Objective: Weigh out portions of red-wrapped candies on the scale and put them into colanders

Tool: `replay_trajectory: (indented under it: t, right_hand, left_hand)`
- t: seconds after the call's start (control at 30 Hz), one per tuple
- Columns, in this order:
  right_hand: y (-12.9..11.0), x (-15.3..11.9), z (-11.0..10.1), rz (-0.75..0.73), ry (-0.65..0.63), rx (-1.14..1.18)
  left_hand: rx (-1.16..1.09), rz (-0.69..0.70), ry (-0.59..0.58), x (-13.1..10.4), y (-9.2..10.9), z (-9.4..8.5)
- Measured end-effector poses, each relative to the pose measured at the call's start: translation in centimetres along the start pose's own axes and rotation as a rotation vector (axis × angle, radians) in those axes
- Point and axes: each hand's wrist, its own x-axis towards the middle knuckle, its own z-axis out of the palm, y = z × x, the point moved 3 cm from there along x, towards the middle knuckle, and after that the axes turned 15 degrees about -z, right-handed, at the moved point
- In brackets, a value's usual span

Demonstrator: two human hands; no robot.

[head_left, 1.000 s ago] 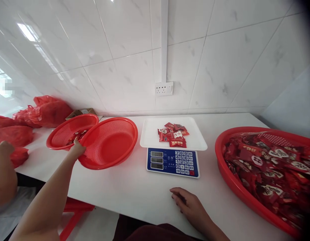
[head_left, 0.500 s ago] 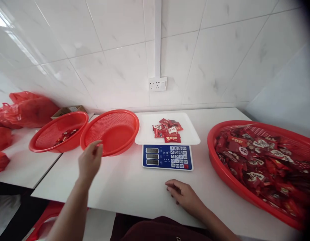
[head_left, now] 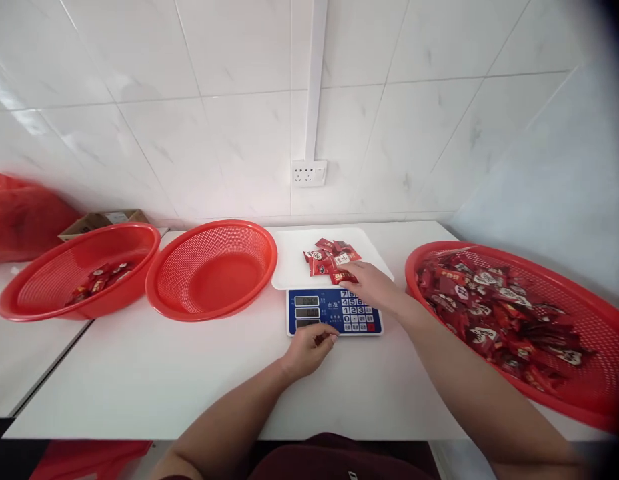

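A digital scale with a blue keypad panel [head_left: 332, 313] and a white tray [head_left: 294, 267] stands at mid-table. Several small red wrapped packets [head_left: 323, 257] lie heaped on the tray. My right hand [head_left: 372, 287] reaches over the keypad from the right, thumb and fingers closed around the nearest red packet [head_left: 337, 275] at the tray's front edge. Just in front of the scale, over the lower edge of its panel, is my left hand [head_left: 309, 348]. Its fingers are curled in toward the thumb, and nothing shows between them.
To the right stands a large red basket [head_left: 602, 343] with many red packets. Left of the scale sits a red perforated basket [head_left: 212, 277], and beyond it another basket [head_left: 37, 293] holds some packets. A red bag [head_left: 27, 217] and cardboard box [head_left: 79, 227] lie far left.
My left hand has moved right from beside the middle basket to the scale's front. My right hand has gone up from the tabletop to the packets on the tray. The view has shifted slightly.
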Motion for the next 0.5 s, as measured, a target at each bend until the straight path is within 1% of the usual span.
replay_trajectory:
  t: [0.13,0.27,0.4,0.5]
  right_hand:
    - [-0.2,0.3,-0.2,0.013,-0.085,-0.013]
    - [-0.8,0.0,-0.5,0.04,-0.126,-0.001]
    - [-1.7,0.1,-1.0,0.107,-0.104,0.002]
    - [-3.6,1.8,-1.7,0.15,-0.046,0.025]
  left_hand:
    - [-0.073,-0.024,-0.072,-0.4,-0.6,0.2]
    - [-0.132,-0.032,-0.181,-0.4,-1.0,0.8]
    - [-0.216,-0.086,-0.221,-0.1,-1.6,1.1]
    - [-0.28,-0.135,-0.226,0.2,-2.0,1.1]
